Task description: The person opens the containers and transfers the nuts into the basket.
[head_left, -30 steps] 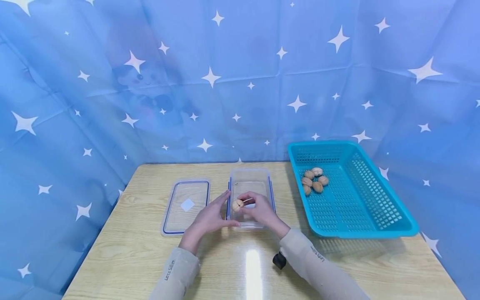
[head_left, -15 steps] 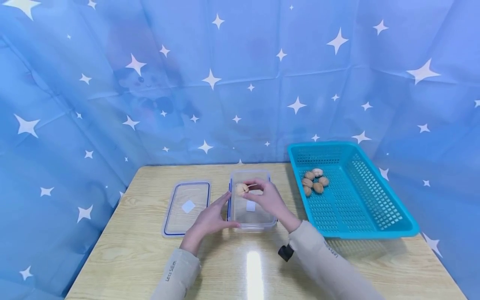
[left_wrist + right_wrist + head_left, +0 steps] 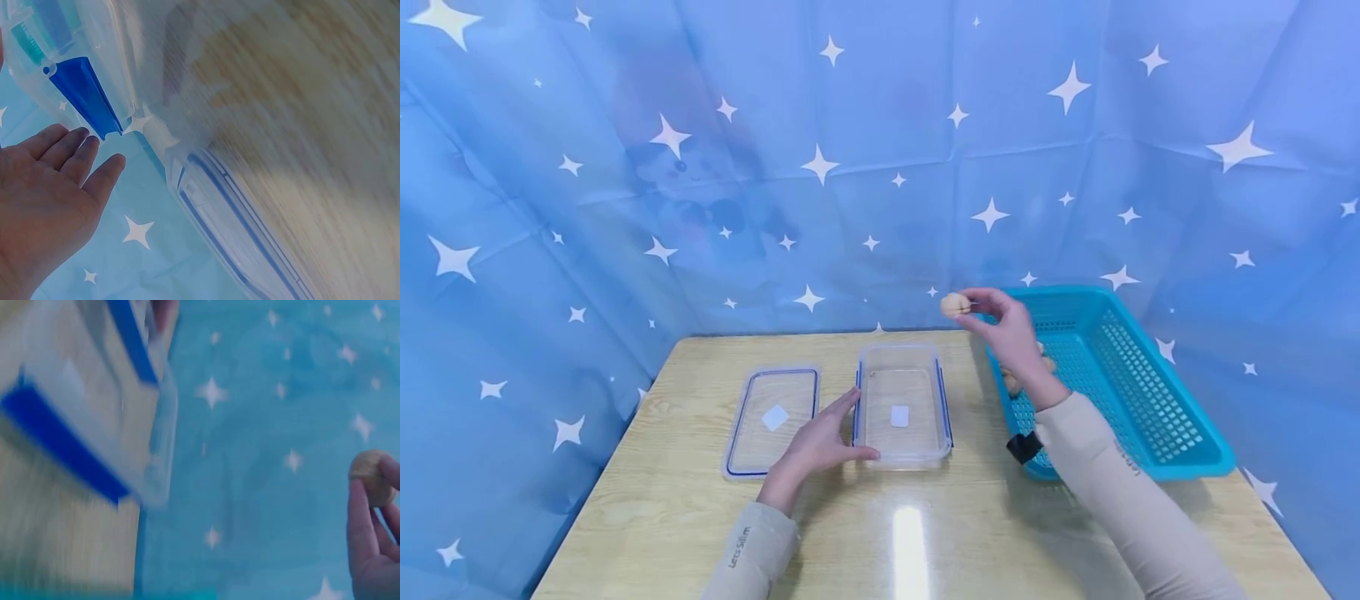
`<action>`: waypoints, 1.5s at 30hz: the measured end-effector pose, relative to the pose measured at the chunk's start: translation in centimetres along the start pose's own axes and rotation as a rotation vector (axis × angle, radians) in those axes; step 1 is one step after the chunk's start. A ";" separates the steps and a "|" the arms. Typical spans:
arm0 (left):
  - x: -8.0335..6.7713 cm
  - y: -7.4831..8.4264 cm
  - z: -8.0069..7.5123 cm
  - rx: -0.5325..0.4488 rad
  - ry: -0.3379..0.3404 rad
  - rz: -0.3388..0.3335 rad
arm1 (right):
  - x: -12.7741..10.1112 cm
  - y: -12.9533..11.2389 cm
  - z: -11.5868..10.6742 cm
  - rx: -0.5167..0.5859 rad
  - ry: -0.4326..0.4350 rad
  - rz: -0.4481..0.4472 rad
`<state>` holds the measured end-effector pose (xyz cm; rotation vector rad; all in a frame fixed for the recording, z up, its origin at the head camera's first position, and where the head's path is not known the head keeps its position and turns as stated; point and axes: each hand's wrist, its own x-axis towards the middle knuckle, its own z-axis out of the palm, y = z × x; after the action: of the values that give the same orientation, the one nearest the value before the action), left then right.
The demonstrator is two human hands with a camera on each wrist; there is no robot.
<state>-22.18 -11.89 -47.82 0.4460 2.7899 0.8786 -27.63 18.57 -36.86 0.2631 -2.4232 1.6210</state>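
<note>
My right hand [image 3: 1011,333] is pinching a walnut [image 3: 954,305], raised above the table's back edge beside the basket [image 3: 1187,433]. Left hand [image 3: 817,446], fingers straight, is steadying the clear container [image 3: 901,454]. Step: carrying; next calls for release.

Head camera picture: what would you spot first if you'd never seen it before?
Probably the right hand raised above the table, pinching a walnut beside the bright teal basket on the right. Next, the clear box in the middle, with the left hand resting against its side and its lid lying flat to the left. Behind it all hangs a blue curtain dotted with white stars.
</note>
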 end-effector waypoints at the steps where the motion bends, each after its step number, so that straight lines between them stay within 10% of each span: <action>1: -0.1 0.0 0.0 0.000 -0.001 0.002 | 0.3 0.4 -0.6 -0.017 0.026 0.003; 16: -0.5 0.0 0.1 0.011 0.008 0.028 | 3.0 8.2 -6.2 -0.122 0.191 0.095; 34: -0.5 0.4 0.1 0.018 0.008 0.029 | 3.3 17.0 -7.3 -0.192 -0.081 0.322; 45: 0.0 0.7 0.0 0.022 0.006 0.032 | 3.5 18.3 -7.9 -0.251 -0.143 0.424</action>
<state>-21.99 -11.38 -47.41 0.4942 2.8078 0.8583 -35.22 32.69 -49.25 -0.1975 -2.9087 1.4580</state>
